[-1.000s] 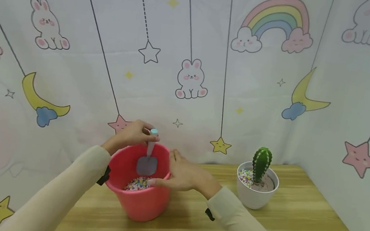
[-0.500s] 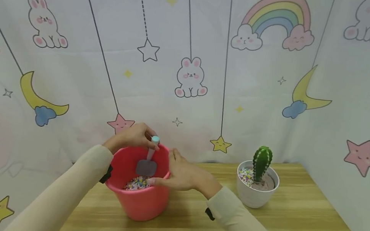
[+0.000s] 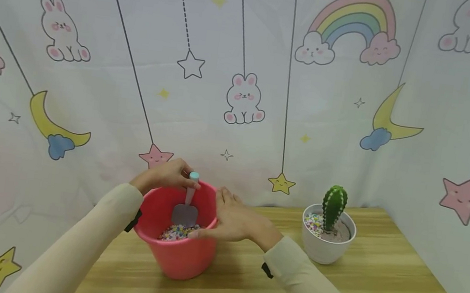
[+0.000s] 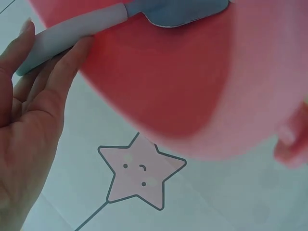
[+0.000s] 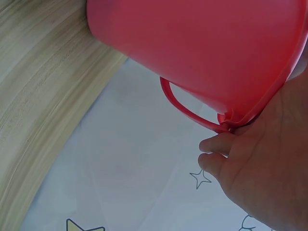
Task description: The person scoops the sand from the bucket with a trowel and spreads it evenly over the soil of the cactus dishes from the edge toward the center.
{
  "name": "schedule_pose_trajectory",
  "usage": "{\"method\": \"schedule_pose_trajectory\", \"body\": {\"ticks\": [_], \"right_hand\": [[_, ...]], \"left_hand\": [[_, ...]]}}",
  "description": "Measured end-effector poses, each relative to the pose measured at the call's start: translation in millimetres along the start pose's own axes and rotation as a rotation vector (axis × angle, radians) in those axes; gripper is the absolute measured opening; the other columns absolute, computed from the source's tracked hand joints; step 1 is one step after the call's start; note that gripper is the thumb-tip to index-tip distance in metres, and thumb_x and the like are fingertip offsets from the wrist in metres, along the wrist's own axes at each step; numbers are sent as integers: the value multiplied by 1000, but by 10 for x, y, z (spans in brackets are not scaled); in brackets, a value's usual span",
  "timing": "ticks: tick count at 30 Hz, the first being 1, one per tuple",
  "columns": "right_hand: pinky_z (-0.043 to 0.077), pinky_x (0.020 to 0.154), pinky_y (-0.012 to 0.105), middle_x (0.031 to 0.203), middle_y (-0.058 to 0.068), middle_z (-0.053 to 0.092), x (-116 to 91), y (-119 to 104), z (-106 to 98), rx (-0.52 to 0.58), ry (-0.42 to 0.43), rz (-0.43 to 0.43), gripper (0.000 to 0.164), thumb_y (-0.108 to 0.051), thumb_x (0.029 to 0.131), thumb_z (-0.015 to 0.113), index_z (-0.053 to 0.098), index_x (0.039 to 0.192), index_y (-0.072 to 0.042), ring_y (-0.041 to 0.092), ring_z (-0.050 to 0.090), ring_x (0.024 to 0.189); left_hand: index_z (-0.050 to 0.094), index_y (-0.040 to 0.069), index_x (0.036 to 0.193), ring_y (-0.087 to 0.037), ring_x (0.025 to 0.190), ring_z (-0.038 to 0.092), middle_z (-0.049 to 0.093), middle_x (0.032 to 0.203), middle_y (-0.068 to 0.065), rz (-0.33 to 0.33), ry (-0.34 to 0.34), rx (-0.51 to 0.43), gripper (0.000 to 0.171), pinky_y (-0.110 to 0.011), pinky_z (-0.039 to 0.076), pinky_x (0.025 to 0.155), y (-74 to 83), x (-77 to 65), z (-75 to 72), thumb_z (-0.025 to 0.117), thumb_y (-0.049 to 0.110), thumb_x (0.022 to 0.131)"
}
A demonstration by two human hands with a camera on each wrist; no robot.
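Observation:
In the head view a red bucket [image 3: 181, 259] stands on the wooden table with small multicoloured beads [image 3: 175, 233] in it. My left hand [image 3: 166, 173] pinches the pale handle of a small scoop [image 3: 184, 215] over the bucket's back rim. The scoop's grey blade points down inside, its lower edge at the beads. The left wrist view shows thumb and fingers around the handle [image 4: 79, 30]. My right hand [image 3: 236, 221] holds the bucket's right rim, thumb over the front edge and fingers toward the back. Beside those fingers, in the right wrist view, hangs the bucket's red bail [image 5: 185, 109].
To the right stands a white pot [image 3: 324, 248] holding a green cactus [image 3: 334, 208], brown soil and similar beads. Behind the wood-grain table [image 3: 394, 283] hangs a white cloth [image 3: 141, 47] printed with rabbits, stars and moons. It also runs along both sides.
The scoop has moved down a little, bringing its blade to the beads, with my left hand still on its handle. My right hand and the bucket have hardly shifted.

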State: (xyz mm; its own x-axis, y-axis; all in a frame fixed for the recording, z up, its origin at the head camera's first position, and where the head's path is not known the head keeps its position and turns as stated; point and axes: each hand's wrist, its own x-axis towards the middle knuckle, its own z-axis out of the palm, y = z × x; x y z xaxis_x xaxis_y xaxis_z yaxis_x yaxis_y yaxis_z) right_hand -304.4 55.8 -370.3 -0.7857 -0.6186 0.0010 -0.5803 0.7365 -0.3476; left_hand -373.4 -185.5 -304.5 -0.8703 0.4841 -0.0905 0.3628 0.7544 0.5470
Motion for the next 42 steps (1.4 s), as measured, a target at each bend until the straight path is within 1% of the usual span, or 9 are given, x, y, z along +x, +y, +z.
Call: {"method": "schedule_pose_trajectory", "body": {"ticks": [3, 10, 17, 22, 26, 29, 32, 35, 42], "right_hand": [[17, 138, 48, 178, 17, 3, -15, -13, -17, 6, -13, 19, 137, -95, 79, 51, 0, 169, -5, 35, 6, 167], [26, 135, 49, 178, 18, 7, -32, -20, -27, 39, -5, 21, 135, -94, 79, 53, 3, 169, -6, 37, 12, 166], [33, 132, 52, 177, 17, 12, -30, -19, -25, 63, -2, 13, 133, -92, 79, 55, 8, 169, -7, 38, 17, 165], [31, 133, 51, 178, 18, 4, -38, -31, -29, 69, -18, 35, 136, -93, 79, 55, 3, 169, -6, 38, 11, 166], [38, 130, 51, 175, 16, 16, -31, -36, -33, 74, -6, 24, 133, -93, 78, 55, 9, 169, -7, 36, 22, 163], [47, 124, 50, 167, 12, 28, -22, -32, -36, 84, 9, 8, 129, -93, 78, 57, 17, 167, -8, 32, 33, 156], [49, 121, 51, 169, 11, 27, -19, -29, -36, 92, 0, 17, 130, -93, 77, 57, 17, 167, -8, 31, 32, 157], [49, 122, 53, 173, 12, 21, -15, -27, -30, 95, -14, 30, 132, -93, 77, 57, 13, 168, -9, 33, 28, 160], [56, 115, 49, 163, 7, 33, -9, -24, -23, 104, 3, 13, 128, -91, 76, 60, 17, 167, -11, 27, 38, 151]], "left_hand": [[78, 1, 102, -13, 74, 56, 65, 80, -4, -8, 4, -16, 23, -21, 55, 72, -10, -14, -9, 74, 23, 100], [76, 2, 101, -14, 67, 48, 52, 70, -2, -32, 2, -26, 24, -24, 48, 66, -8, -46, -12, 75, 26, 99], [75, 4, 102, -14, 69, 51, 55, 72, -2, -41, 10, 0, 24, -24, 50, 67, -31, -23, 17, 74, 28, 100], [76, 6, 102, -16, 71, 55, 60, 75, -5, -42, 12, 1, 23, -25, 52, 68, -33, -24, 29, 74, 29, 99], [76, 5, 103, -18, 75, 59, 65, 80, -9, -24, -7, 9, 23, -25, 54, 70, -16, -19, 57, 74, 28, 100], [74, 4, 100, -16, 74, 57, 61, 76, -4, -14, -26, 19, 24, -23, 51, 69, -16, -6, 78, 73, 28, 100], [74, 4, 101, -15, 71, 55, 57, 73, -2, -22, -36, 22, 25, -21, 50, 67, -31, -17, 86, 73, 29, 101], [76, 6, 103, -17, 72, 57, 63, 76, -5, -49, -36, 11, 24, -23, 52, 68, -53, -51, 88, 73, 30, 101], [77, 9, 111, -22, 81, 68, 75, 91, -11, -65, -46, -36, 27, -28, 62, 75, -58, -106, 88, 74, 33, 99]]}}
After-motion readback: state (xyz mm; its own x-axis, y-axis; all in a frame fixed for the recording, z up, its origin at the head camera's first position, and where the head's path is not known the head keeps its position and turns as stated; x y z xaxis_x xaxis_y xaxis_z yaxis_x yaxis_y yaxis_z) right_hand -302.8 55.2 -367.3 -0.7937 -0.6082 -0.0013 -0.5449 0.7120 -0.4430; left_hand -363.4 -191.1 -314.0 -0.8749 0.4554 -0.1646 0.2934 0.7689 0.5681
